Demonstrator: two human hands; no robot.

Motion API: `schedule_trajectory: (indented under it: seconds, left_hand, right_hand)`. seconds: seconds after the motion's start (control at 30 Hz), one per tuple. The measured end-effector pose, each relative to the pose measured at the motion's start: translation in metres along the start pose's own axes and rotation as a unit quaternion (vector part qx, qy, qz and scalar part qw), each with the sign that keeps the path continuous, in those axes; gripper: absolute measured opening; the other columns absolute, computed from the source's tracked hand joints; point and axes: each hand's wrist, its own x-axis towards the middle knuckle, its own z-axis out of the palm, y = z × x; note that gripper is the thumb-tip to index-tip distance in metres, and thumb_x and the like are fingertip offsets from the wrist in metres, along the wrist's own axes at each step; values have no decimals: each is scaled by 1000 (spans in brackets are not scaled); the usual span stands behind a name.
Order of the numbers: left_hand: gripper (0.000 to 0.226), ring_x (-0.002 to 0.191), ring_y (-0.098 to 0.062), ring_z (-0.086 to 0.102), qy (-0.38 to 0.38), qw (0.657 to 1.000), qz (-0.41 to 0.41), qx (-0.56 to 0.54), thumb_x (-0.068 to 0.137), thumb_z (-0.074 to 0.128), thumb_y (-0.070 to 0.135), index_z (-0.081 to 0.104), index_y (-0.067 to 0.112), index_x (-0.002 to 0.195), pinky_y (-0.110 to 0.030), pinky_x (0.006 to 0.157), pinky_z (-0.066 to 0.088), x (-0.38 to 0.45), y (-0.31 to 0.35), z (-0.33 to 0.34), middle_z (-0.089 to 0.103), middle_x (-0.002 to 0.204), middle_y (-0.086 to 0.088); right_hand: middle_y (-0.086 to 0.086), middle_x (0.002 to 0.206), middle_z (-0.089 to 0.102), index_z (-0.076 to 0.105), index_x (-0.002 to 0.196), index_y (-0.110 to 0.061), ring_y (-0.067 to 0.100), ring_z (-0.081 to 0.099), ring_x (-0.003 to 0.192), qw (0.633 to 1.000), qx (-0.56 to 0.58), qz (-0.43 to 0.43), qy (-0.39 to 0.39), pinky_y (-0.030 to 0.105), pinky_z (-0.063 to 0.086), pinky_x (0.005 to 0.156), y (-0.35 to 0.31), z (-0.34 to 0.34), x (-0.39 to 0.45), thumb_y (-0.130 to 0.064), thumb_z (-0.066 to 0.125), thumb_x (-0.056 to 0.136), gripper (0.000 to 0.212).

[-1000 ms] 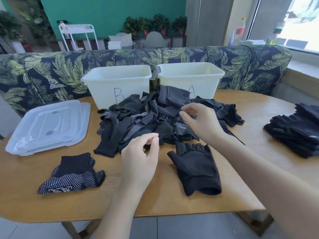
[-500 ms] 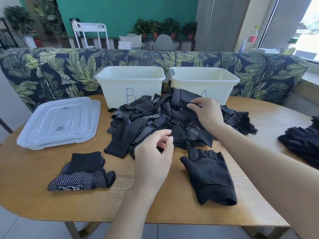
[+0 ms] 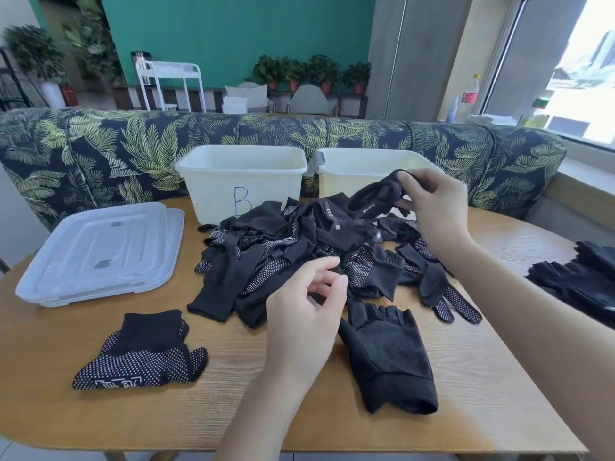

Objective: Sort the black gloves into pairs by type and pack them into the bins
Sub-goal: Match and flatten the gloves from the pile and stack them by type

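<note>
A heap of black gloves [image 3: 299, 247] lies mid-table in front of two white bins, one marked B [image 3: 241, 181] and another [image 3: 352, 168] to its right. My right hand [image 3: 432, 207] pinches a plain black glove [image 3: 376, 196] and holds it lifted above the heap. My left hand [image 3: 306, 314] hovers over the heap's near edge with fingers loosely curled, holding nothing. A dotted glove [image 3: 143, 354] lies alone at the near left. A fingerless mesh glove [image 3: 389, 354] lies flat at the near centre.
Two stacked clear lids [image 3: 100, 251] rest at the left of the wooden table [image 3: 499, 394]. Another pile of black gloves [image 3: 579, 277] sits at the right edge. A leaf-patterned sofa [image 3: 100, 154] runs behind the bins.
My right hand has taken a plain glove from the top of the heap and raised it toward the right bin. My left hand stayed near the heap's front.
</note>
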Motion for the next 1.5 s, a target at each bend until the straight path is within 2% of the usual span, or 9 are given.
schedule_trajectory:
  seconds: [0.17,0.33,0.57,0.73,0.97,1.1,1.27,1.4,1.5]
  left_hand:
    - [37,101,-2,68,-36,996,-43,-74,94,70,33,63,38,130,-13,79,51,-5,11,7,72,105,15]
    - [41,123,-10,57,-7,998,58,-26,91,63,52,65,38,130,-31,93,53,-14,28,16,60,123,23]
    - [39,112,-2,64,-139,989,42,-37,88,74,46,68,40,126,-16,89,51,-25,46,27,71,111,21]
    - [40,92,-3,69,-171,985,19,23,83,82,31,70,41,121,-15,73,54,-25,38,33,71,101,25]
    - [25,80,-1,72,-165,984,-37,62,85,79,21,76,39,103,-9,72,49,-16,21,30,75,84,19]
    - [16,84,-6,74,-127,987,-94,-25,88,77,18,78,30,97,-20,78,53,-16,17,30,78,87,10]
    - [13,99,-28,72,-70,962,-171,-203,92,71,18,77,13,102,-55,99,53,-22,20,39,77,102,-13]
    - [25,116,-49,63,-78,915,-232,-321,101,56,14,61,-5,117,-66,108,43,-30,24,49,64,121,-34]
    - [30,123,-46,59,-69,880,-254,-395,104,49,13,56,-8,124,-58,107,47,-32,26,53,63,126,-32]
  right_hand:
    - [-3,84,77,77,90,-21,18,75,85,1000,-1,-31,0,37,62,85,-14,-27,-49,-20,74,93,4]
    - [-12,77,76,78,83,-31,7,68,75,999,-21,-30,-27,23,52,74,-23,-51,-100,-21,81,84,11]
    - [-6,82,78,80,86,-22,10,71,75,999,3,-29,-33,19,52,69,-16,-63,-144,-25,85,72,15]
    - [-3,85,78,78,88,-19,14,75,82,998,48,1,-27,24,58,77,5,-68,-158,-14,86,72,18]
    - [-4,100,78,74,106,-17,12,73,102,993,98,41,-54,24,58,88,14,-74,-162,-4,77,84,26]
    - [-6,96,78,74,105,-20,14,74,93,996,69,49,-27,25,57,83,12,-84,-169,-10,76,88,19]
    - [-2,74,67,69,106,-35,16,62,60,996,2,76,-49,33,53,68,13,-87,-190,-35,71,89,17]
    - [-8,81,68,54,125,-43,11,64,69,991,-58,98,-75,24,51,71,18,-82,-198,-59,60,83,46]
    - [-15,89,70,44,137,-45,3,67,80,988,-82,98,-90,14,47,74,20,-82,-198,-63,56,83,58]
